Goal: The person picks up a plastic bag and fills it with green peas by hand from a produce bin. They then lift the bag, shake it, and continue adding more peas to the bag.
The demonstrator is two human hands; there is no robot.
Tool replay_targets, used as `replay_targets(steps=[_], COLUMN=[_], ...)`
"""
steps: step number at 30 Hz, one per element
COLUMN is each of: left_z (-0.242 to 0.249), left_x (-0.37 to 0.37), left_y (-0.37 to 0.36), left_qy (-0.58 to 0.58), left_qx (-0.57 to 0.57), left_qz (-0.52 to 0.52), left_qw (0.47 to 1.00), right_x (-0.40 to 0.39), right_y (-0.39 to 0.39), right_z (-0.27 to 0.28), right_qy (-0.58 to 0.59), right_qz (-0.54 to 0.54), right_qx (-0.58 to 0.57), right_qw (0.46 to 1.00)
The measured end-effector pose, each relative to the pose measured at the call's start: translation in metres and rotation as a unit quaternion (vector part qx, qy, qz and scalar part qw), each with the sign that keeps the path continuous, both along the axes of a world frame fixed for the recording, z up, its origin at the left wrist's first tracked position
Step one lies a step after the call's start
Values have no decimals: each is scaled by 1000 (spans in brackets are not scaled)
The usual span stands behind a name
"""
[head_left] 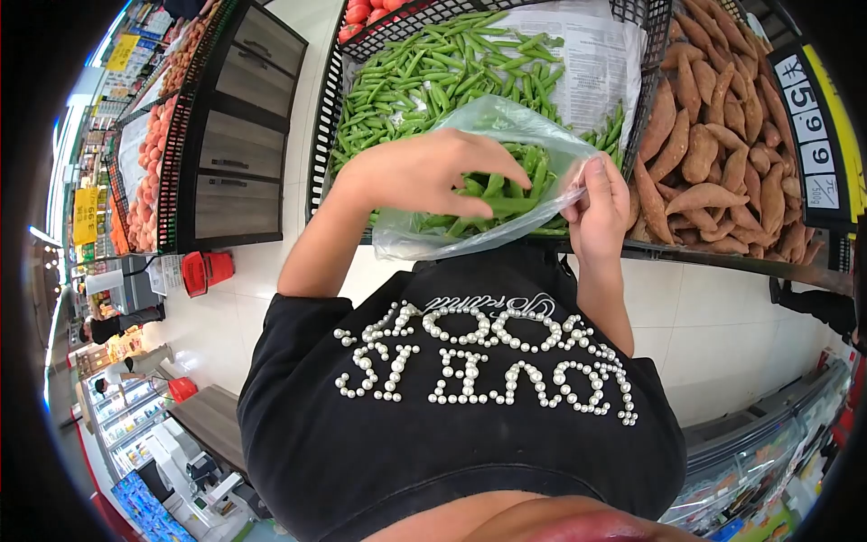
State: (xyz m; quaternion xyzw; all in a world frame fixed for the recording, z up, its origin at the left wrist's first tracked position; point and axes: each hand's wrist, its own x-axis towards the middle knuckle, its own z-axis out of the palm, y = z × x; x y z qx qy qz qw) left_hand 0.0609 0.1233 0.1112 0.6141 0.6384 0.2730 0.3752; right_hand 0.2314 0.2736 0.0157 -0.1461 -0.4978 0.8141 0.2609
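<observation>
A clear plastic bag point(406, 239) with green pea pods point(506, 200) inside hangs over the front edge of a black crate point(327, 135). My right hand point(600, 206) is closed on the right side of the bag's rim, pinching the film. Over the bag's mouth is my left hand point(433, 176), thumb and forefinger spread apart above the pods; its other fingers are partly hidden. Behind the bag, loose pea pods point(397, 81) cover much of the crate, lying on newspaper point(601, 77).
Sweet potatoes point(704, 154) fill the crate on the right, beside a price sign point(813, 135). Tomatoes point(361, 13) are at the far edge. Left of me stand a dark cabinet point(239, 140) and a red basket point(206, 271) on the floor. Other people are farther off.
</observation>
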Motion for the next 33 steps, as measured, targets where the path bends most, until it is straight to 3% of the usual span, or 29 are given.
replay_targets(steps=[3, 7, 10, 14, 18, 22, 23, 27, 33], left_z=[-21, -16, -29, -55, -123, -205, -218, -225, -219], left_x=[-18, -28, -41, -69, -129, -182, -191, -218, -269], left_y=[-12, -34, -60, -62, -48, -22, -11, 41, 113], left_qy=[160, 219, 10, -161, -116, -15, 54, 260, 313], left_qx=[146, 203, 270, 344, 233, 165, 171, 230, 93], left_qz=[62, 186, 300, 468, 572, 583, 571, 450, 355], left_qw=[974, 936, 915, 798, 778, 795, 801, 823, 876], right_x=[1, 7, 9, 12, 17, 22, 22, 22, 21], right_y=[0, -3, -4, 1, 1, 0, -2, 2, 9], right_z=[-1, -8, -11, -21, -20, -23, -20, -19, -17], right_qy=[1, -28, -25, 10, -18, -46, -58, -71, -76], right_qz=[-11, -14, -17, 12, 54, 87, 84, 92, 89], right_qx=[-12, -8, -21, -33, -13, 6, 2, 3, 30], right_qw=[1000, 999, 999, 999, 998, 995, 995, 993, 993])
